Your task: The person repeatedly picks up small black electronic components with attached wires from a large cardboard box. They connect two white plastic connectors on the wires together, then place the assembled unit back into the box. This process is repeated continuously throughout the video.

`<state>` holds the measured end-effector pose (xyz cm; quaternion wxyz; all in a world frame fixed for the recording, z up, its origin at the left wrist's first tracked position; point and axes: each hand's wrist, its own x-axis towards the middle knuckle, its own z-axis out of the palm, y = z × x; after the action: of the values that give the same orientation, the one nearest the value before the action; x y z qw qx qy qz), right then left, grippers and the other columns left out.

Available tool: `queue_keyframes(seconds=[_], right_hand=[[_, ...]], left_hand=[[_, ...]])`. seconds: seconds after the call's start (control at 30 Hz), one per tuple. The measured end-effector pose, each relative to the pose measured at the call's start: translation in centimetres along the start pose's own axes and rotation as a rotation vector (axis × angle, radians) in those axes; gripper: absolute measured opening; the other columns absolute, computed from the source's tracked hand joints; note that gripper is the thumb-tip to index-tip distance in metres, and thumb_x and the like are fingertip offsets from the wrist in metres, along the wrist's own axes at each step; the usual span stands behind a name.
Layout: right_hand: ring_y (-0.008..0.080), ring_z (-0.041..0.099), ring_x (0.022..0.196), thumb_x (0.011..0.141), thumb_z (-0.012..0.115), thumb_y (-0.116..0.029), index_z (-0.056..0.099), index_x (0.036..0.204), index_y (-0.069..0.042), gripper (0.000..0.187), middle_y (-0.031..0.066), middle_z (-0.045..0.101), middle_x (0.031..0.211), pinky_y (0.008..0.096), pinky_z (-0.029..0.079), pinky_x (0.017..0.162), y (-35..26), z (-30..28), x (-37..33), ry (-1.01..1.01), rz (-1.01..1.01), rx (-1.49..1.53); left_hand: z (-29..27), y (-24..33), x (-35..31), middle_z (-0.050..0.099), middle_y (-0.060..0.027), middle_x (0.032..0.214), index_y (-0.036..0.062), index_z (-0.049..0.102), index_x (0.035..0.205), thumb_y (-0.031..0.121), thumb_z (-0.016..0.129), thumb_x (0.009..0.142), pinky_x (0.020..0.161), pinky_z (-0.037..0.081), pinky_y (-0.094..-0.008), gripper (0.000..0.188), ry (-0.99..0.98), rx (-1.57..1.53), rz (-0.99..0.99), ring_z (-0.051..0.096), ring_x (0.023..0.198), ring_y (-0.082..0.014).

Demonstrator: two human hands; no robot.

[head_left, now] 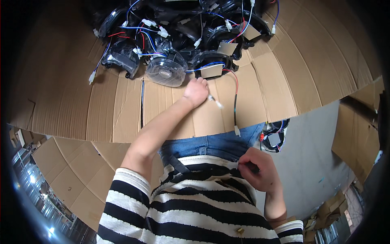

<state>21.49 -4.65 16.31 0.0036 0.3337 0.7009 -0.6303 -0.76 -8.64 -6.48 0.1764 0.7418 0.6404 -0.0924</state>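
My left hand (196,92) reaches forward over the cardboard sheet (122,110) toward a pile of black lamp housings (174,36) with red, blue and white wires. Its fingers are closed at the edge of a black housing with a tan card tag (212,71), and a small white connector (215,101) shows just right of the hand. A black and red wire (235,105) hangs down from that housing. My right hand (258,168) is down at my waist, pinching the hem of my striped shirt (195,203).
A clear round lens unit (166,71) lies at the pile's front. Another black wired part (274,138) rests by my right hip. Cardboard boxes (357,134) stand at the right over grey floor (308,162), and more cardboard (69,171) lies at lower left.
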Motion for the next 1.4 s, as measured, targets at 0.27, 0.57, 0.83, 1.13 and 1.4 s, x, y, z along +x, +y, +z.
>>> queue_keyframes(seconds=[0.27, 0.57, 0.83, 1.13, 1.4], right_hand=[[0.0184, 0.048, 0.053, 0.066, 0.057, 0.002, 0.052, 0.07, -0.003, 0.009, 0.0056, 0.048, 0.061, 0.0263, 0.038, 0.046, -0.1, 0.2, 1.2, -0.045, 0.012, -0.004], [0.0171, 0.049, 0.053, 0.07, 0.057, -0.004, 0.052, 0.073, -0.002, 0.005, 0.0062, 0.05, 0.064, 0.0256, 0.038, 0.047, 1.1, 2.2, 2.9, -0.143, 0.094, 0.074], [0.0123, 0.047, 0.055, 0.072, 0.057, -0.003, 0.053, 0.075, -0.002, 0.005, 0.0041, 0.052, 0.066, 0.0231, 0.036, 0.048, 1.8, 2.5, 2.8, -0.087, 0.107, 0.042], [0.0111, 0.044, 0.054, 0.069, 0.059, 0.002, 0.054, 0.075, -0.002, 0.009, 0.003, 0.051, 0.066, 0.0213, 0.035, 0.049, 2.3, 1.8, 1.4, 0.116, 0.062, 0.011], [0.0185, 0.049, 0.065, 0.066, 0.058, 0.005, 0.054, 0.072, -0.001, 0.009, 0.0066, 0.05, 0.069, 0.0257, 0.039, 0.056, 1.8, 0.1, 2.4, 0.148, -0.02, -0.104]], left_hand=[[-0.9, -2.1, -5.7, 0.052, -0.0126, 0.072, 0.0048, 0.05, 0.077, 0.012, 0.049, 0.073, 0.061, 0.042, -0.0405, 0.008, 0.138, -0.39, 0.035, 0.053, 0.07, -0.0311], [-5.8, 3.6, -14.3, 0.054, -0.0141, 0.077, 0.0021, 0.052, 0.085, 0.011, 0.049, 0.08, 0.064, 0.044, -0.0354, 0.011, 0.068, -1.007, -0.261, 0.055, 0.072, -0.0293], [-6.9, 4.4, -14.0, 0.057, -0.0071, 0.082, 0.0, 0.053, 0.095, 0.008, 0.051, 0.081, 0.066, 0.042, -0.0263, 0.016, -0.126, -1.636, -0.345, 0.053, 0.076, -0.0141], [-7.9, 5.2, -11.9, 0.059, -0.0075, 0.079, 0.001, 0.06, 0.09, 0.003, 0.053, 0.077, 0.068, 0.042, -0.0265, 0.015, 0.084, -1.458, -0.093, 0.054, 0.073, -0.0165], [-9.2, 4.7, -11.2, 0.052, -0.0037, 0.063, 0.006, 0.063, 0.087, 0.006, 0.056, 0.074, 0.063, 0.035, -0.0281, 0.016, 0.093, -1.323, 0.008, 0.048, 0.06, -0.0147]])
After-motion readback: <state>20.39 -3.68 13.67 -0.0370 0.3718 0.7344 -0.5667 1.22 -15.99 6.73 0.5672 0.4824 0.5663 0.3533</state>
